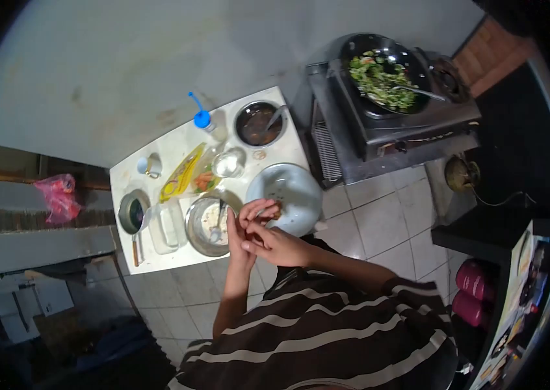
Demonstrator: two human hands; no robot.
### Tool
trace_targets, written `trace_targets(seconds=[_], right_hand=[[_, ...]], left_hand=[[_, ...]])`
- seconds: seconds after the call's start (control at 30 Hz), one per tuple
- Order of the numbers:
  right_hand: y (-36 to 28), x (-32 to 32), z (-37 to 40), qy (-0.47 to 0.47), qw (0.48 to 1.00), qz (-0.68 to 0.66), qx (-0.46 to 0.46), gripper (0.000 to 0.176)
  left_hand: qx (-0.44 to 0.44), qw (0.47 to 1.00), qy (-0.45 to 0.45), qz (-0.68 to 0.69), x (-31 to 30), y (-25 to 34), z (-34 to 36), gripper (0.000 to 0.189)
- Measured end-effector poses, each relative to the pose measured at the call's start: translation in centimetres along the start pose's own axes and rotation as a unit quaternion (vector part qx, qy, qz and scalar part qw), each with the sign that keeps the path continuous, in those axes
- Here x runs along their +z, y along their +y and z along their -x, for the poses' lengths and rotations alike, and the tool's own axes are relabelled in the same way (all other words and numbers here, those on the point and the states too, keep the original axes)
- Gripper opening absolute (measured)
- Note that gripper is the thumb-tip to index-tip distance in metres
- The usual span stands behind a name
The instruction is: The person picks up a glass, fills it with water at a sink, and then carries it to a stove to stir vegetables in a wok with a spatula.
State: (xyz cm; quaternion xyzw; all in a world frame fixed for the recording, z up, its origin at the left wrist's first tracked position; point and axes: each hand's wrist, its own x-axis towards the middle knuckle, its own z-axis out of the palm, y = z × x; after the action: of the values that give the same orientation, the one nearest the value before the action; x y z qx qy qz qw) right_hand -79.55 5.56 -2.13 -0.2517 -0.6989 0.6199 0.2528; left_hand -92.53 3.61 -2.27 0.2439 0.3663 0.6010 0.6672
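Both hands meet at the table's front edge, between a steel bowl of white mixture (211, 222) and a large pale basin (301, 195). My left hand (238, 237) is turned palm up, its fingers loosely curved and apart. Against its palm rest the pinched fingers of my right hand (268, 242); whatever they hold is too small to make out. Small brown bits (277, 209) show beside the fingertips, over the basin. A spoon (218, 227) leans in the steel bowl.
On the white table (151, 261) stand a dark-filled bowl (259, 123), a blue-capped bottle (203, 119), a yellow packet (184, 172), a clear container (167, 226) and a small pan (133, 213). Right of it, a stove (411, 130) bears a wok of chopped greens (382, 81).
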Motion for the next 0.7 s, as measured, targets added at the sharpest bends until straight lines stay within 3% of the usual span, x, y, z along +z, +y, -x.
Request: trace_targets(seconds=[0.03, 0.1, 0.13, 0.2, 0.23, 0.37, 0.53, 0.7], right_hand=[[0.6, -1.1, 1.0, 0.007, 1.000, 0.010, 0.002, 0.038], [2.4, -4.1, 3.4, 0.123, 0.992, -0.023, -0.024, 0.040], [2.3, -6.6, 5.1, 0.125, 0.992, 0.005, 0.014, 0.038], [2.4, -12.3, 8.6, 0.164, 0.981, 0.023, 0.098, 0.034], [2.5, -15.0, 10.3, 0.198, 0.969, 0.015, 0.147, 0.030], [3.7, -25.9, 16.1, 0.342, 0.932, 0.005, 0.119, 0.028], [1.6, -37.9, 20.5, 0.387, 0.918, 0.040, 0.076, 0.025], [3.2, -49.3, 20.4, 0.418, 0.897, 0.127, 0.065, 0.024]], left_hand=[[-0.021, 1.000, 0.009, 0.005, 1.2, -0.5, -0.2, 0.073], [-0.025, 0.999, -0.038, 0.007, 4.2, -1.4, -0.6, 0.065], [-0.024, 0.999, -0.043, 0.005, 5.4, -2.3, -0.5, 0.065], [-0.052, 0.981, -0.012, -0.186, 7.5, -3.8, -0.9, 0.054], [-0.047, 0.975, -0.021, -0.216, 8.9, -3.8, -0.9, 0.042], [-0.034, 0.965, 0.001, -0.260, 11.1, -6.2, -3.5, 0.038], [0.004, 0.963, 0.120, -0.242, 15.9, -9.4, -9.1, 0.032], [0.085, 0.924, 0.154, -0.339, 20.3, -10.2, -15.0, 0.033]])
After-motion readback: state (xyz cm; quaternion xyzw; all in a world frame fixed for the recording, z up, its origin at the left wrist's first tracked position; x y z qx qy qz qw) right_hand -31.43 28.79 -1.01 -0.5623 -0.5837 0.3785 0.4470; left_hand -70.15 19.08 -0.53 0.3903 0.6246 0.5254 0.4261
